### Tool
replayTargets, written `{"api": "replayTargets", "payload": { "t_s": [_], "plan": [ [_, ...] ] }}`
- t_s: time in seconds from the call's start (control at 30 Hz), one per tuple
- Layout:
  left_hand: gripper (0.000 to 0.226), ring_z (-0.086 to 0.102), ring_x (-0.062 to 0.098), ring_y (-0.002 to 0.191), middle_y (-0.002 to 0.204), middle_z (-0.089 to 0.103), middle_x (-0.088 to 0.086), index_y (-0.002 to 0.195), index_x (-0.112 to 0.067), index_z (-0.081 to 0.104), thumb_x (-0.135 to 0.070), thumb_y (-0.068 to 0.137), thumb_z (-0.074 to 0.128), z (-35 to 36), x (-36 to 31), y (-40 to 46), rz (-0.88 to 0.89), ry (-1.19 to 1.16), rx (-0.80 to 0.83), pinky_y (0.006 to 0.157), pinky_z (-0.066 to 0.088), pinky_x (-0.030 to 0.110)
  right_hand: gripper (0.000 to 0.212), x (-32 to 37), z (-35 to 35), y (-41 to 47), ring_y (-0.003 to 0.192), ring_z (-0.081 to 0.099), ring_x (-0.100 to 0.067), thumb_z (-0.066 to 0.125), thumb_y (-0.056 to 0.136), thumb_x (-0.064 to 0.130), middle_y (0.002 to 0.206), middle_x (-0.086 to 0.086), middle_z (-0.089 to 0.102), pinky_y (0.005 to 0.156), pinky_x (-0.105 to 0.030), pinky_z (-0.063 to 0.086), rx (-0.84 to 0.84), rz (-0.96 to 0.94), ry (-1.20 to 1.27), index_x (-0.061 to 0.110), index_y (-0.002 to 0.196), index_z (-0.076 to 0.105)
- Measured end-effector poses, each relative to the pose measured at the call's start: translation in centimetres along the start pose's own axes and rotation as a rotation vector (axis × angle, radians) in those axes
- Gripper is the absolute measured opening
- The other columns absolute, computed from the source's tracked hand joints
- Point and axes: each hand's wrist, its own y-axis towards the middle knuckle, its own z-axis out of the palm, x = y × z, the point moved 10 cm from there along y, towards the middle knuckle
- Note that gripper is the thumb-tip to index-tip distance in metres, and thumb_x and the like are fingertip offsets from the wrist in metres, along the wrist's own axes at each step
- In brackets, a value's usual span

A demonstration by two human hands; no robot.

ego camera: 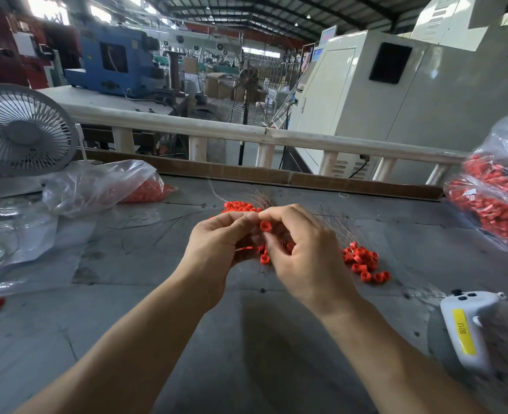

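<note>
I see left hand [217,237] and right hand [303,249] both pinching small red plastic ring cap [265,226] above grey metal table [157,294], fingertips together, probably to thread fine brown wire [264,200]. Loose red cap pile [363,262] near right hand, within reach.

One readable label
I read "S013" in black on a yellow sticker [463,331] on the white controller [472,300], near right; nothing else is legible.

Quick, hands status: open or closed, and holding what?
The left hand: closed, fingertips pinching the red ring.
The right hand: closed, pinching the same red ring from the other side.
</note>
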Motion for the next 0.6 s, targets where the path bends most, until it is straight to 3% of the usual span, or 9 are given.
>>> {"api": "replayTargets", "payload": {
  "t_s": [0.1, 0.37, 0.6],
  "plan": [
    [0.011, 0.066, 0.018, 0.066, 0.077, 0.069, 0.010, 0.085, -0.007, 0.074, -0.015, 0.093, 0.071, -0.8, -0.6, 0.1, 0.037, 0.051, -0.045, 0.057, 0.055, 0.024, 0.022, -0.1, 0.3, 0.0, 0.094, 0.063, -0.005, 0.075, 0.089, 0.001, 0.102, 0.005, 0.070, 0.087, -0.009, 0.045, 0.039, -0.004, 0.001, 0.013, 0.107, 0.075],
    [0.013, 0.068, 0.014, 0.063, 0.071, 0.073, 0.005, 0.081, -0.009, 0.073, -0.009, 0.094, 0.070, -2.3, -1.7, 0.0, 0.102, 0.171, -0.181, 0.056, 0.056, 0.023, 0.020, -0.3, 1.4, -0.3, 0.085, 0.061, -0.005, 0.074, 0.085, 0.002, 0.094, 0.008, 0.065, 0.080, -0.017, 0.048, 0.145, -0.001, 0.060, 0.015, 0.100, 0.072],
    [0.004, 0.069, 0.014, 0.064, 0.074, 0.075, 0.005, 0.090, -0.005, 0.072, -0.007, 0.094, 0.071, -3.2, -1.8, 0.0, 0.115, 0.159, -0.242, 0.057, 0.056, 0.022, 0.018, -1.2, 1.7, -0.5, 0.087, 0.061, -0.004, 0.075, 0.085, 0.008, 0.095, 0.012, 0.064, 0.076, -0.013, 0.046, 0.202, 0.055, 0.074, 0.019, 0.098, 0.072]
  ]
}}
